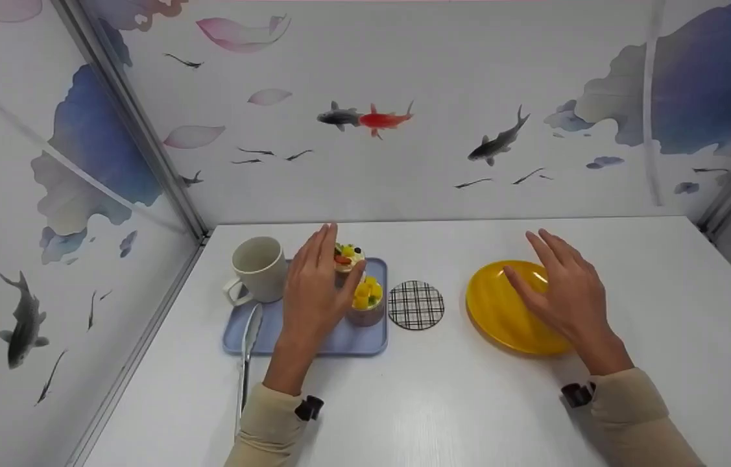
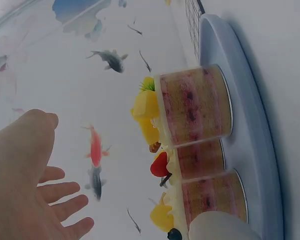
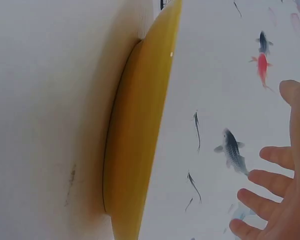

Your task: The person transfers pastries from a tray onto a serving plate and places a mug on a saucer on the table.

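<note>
My left hand point(image 1: 316, 288) hovers over the blue tray point(image 1: 346, 344) with its fingers extended, holding nothing. Beneath and beside it stand dessert cups topped with fruit; the nearest cup point(image 1: 366, 305) carries yellow cubes, and another cup point(image 1: 348, 258) behind it has a red piece on cream. In the left wrist view three layered cups stand in a row, the front one point(image 2: 194, 105) by the tray's rim. Over the yellow plate point(image 1: 501, 318), my right hand point(image 1: 569, 295) is spread and holds nothing. The right wrist view shows that plate from its side, apart from the fingers.
A white mug point(image 1: 259, 269) stands on the tray's left part, its handle toward the left. Metal tongs point(image 1: 248, 344) lean over the tray's front left edge. A round checked coaster point(image 1: 416, 305) lies between tray and plate. Printed walls point(image 1: 404, 175) border the table.
</note>
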The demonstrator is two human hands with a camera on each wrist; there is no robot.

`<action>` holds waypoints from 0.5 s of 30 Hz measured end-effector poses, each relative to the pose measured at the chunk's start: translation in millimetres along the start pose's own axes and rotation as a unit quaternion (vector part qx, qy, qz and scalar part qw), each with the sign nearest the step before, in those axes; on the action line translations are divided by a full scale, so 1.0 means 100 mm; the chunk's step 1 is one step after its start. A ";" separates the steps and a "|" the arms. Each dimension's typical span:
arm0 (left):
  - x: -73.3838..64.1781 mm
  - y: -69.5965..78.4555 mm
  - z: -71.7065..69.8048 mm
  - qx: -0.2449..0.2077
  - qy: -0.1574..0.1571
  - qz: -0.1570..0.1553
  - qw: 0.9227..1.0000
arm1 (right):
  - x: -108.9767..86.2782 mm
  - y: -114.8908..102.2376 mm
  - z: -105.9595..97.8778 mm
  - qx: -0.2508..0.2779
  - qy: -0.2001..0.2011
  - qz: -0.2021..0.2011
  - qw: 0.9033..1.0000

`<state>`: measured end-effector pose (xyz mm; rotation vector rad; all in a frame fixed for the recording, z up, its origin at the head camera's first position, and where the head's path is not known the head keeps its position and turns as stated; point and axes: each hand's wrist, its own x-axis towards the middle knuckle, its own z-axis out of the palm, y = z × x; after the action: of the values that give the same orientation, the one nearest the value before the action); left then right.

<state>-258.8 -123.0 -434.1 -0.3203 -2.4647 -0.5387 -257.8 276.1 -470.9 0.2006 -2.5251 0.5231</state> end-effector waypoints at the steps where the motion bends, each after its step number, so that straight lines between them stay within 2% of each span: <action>1: -0.01 -0.01 -0.01 0.002 0.001 0.000 1.000 | 0.00 0.00 -0.01 -0.003 0.004 0.000 1.000; 8: -0.13 -0.09 -0.10 0.006 0.009 0.012 1.000 | -0.01 0.06 -0.10 -0.009 0.012 0.018 1.000; 15: -0.31 -0.22 -0.27 0.024 0.004 0.011 1.000 | -0.10 0.21 -0.16 0.006 -0.019 0.056 0.998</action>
<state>-227.9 -158.2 -439.1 -0.3241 -2.4598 -0.4703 -247.1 302.5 -470.3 0.0740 -2.5826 0.5832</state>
